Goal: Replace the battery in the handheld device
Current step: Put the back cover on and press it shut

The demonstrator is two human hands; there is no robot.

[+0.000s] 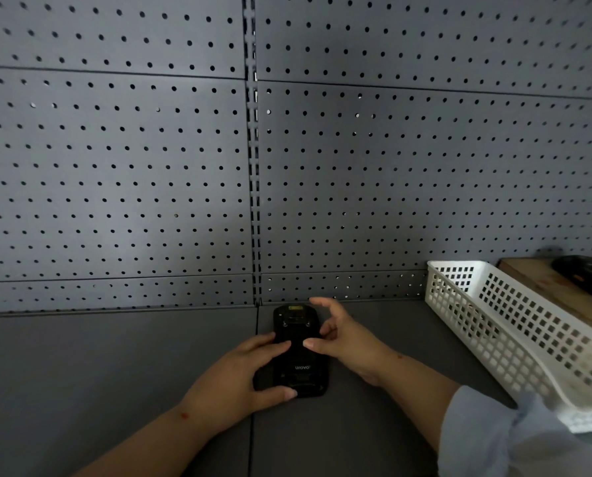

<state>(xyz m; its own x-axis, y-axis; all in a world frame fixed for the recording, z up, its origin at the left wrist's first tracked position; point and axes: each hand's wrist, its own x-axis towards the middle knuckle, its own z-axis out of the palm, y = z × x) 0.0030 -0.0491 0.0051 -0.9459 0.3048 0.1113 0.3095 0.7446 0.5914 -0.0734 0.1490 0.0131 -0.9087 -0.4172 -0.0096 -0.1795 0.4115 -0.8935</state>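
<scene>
Black device (pixel 299 352) flat on the grey shelf (pixel 115 366), back side up, "urovo" lettering readable near its lower half, yellowish label at its far end. Sits at about 6 o'clock in the view, low and just right of centre, long axis running 12 to 6, far end almost touching the base of the pegboard (pixel 150 166).

Left hand (pixel 239 376) on the device from 8 o'clock: fingers laid across the left edge and onto the back, thumb pressed along the near end. Grips the body loosely rather than in a closed fist; device pinned to the shelf.

Right hand (pixel 342 335) in from 4 o'clock, half open. Thumb tip resting on the middle of the back, close to the left fingertips; index finger raised and curled above the far end; remaining fingers bent beside the right edge. Nothing enclosed in it. Cannot tell whether the back cover is latched or loosened.

White basket (pixel 514 325) at 3 o'clock, well apart from the device, perforated walls, one short end against the pegboard. Wooden board (pixel 549 284) beyond the basket at 2 o'clock, with a dark object (pixel 587 273) on it, too blurred to name. Pale sleeve (pixel 494 435) at 5 o'clock on the right forearm.
</scene>
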